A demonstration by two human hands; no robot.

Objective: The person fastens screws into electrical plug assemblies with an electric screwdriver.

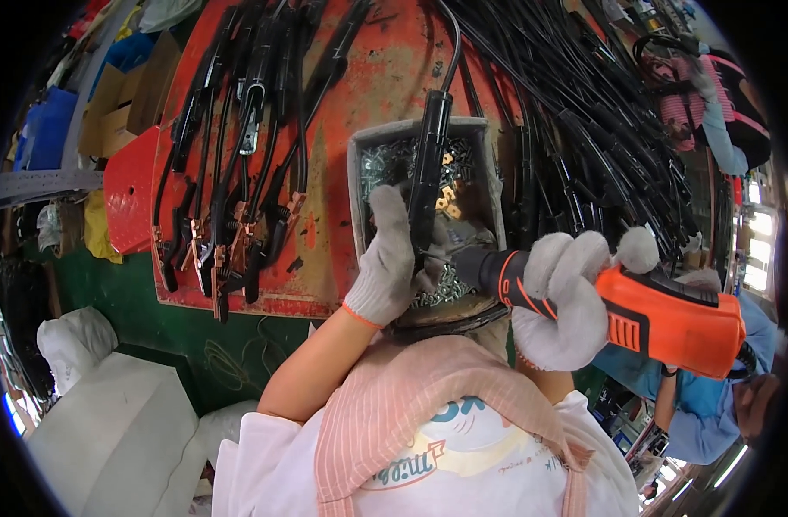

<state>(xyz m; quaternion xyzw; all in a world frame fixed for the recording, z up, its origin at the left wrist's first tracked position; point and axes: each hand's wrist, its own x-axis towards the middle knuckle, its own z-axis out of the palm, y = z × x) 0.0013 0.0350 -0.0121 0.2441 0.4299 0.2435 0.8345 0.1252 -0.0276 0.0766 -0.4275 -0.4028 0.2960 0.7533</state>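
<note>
Gripping an upright black electrode holder [428, 172] above the screw tray [356, 172], the gloved left hand [385, 258] meets the orange power screwdriver [661, 314], right hand [562, 297] clenched, tip crosswise at its lower end

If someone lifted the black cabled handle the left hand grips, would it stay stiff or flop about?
The black handle looks rigid, probably moulded, held upright in the gloved left hand. Its cable curves away over the red table, so it would likely trail and drag. It seems fairly light, since one hand holds it.
</note>
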